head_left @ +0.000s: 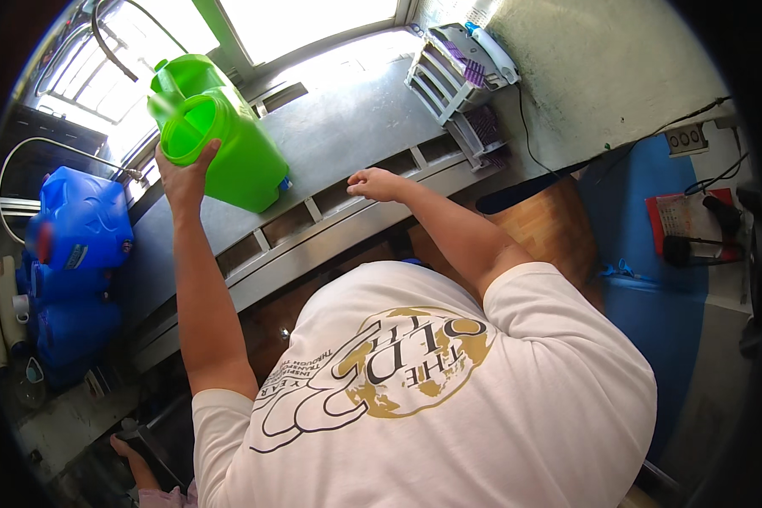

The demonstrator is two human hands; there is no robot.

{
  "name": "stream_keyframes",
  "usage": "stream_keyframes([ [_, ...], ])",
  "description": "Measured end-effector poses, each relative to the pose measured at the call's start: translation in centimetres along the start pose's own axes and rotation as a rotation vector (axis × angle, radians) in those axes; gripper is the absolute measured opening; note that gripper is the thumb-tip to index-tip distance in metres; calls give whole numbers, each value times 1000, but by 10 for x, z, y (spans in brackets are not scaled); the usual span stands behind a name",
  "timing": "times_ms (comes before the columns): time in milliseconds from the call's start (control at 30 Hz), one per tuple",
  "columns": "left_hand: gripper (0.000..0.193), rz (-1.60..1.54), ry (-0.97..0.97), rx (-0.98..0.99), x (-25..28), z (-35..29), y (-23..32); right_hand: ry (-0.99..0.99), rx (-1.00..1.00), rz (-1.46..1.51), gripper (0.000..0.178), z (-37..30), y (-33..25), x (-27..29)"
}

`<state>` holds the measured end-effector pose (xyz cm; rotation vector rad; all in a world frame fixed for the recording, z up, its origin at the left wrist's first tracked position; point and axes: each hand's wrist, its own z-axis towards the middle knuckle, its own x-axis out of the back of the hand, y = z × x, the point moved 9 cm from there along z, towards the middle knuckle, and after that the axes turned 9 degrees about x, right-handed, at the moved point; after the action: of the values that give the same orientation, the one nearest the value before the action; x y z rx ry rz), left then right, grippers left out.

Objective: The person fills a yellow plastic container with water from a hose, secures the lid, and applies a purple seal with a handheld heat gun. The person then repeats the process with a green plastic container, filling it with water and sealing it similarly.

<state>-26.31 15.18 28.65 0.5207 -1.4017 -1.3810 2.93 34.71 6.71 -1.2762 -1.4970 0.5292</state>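
A bright green plastic jerry can (245,161) with a wide round mouth and a moulded handle stands on the metal counter (339,110). My left hand (184,173) grips it at the rim of the mouth, thumb on the near side; part of the fingers is hidden behind the rim. A small blue part shows low on the can's right side. Over the slotted front edge of the counter is my right hand (374,184), apart from the can. Its fingers are curled in, and nothing shows in them.
Blue jerry cans (80,220) are stacked at the left beside a hose (59,140). A grey plastic rack (457,76) with purple parts stands at the counter's far right, a cord hanging nearby. At lower left another person's hand (125,449) shows. A wall socket (686,140) is at right.
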Motion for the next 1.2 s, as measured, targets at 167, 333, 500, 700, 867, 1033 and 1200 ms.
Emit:
stream_keyframes([
  [167,93,109,-47,31,-22,7,-5,339,-271,-176,35,-96,172,103],
  [333,93,133,6,52,-6,9,-26,848,-515,-315,21,-172,228,245],
  [500,88,75,-44,196,1,5,-33,861,-650,-323,22,-203,264,319],
  [700,87,72,-9,336,-4,-6,-38,497,-517,-228,26,-169,352,301],
  [867,83,20,38,399,-1,-20,-36,594,-240,-188,29,-188,320,298],
  [1033,77,-23,50,404,-6,-26,-34,434,-208,-668,41,-202,283,278],
  [1200,80,44,77,437,-8,-27,-30,470,-50,-699,52,-185,273,278],
])
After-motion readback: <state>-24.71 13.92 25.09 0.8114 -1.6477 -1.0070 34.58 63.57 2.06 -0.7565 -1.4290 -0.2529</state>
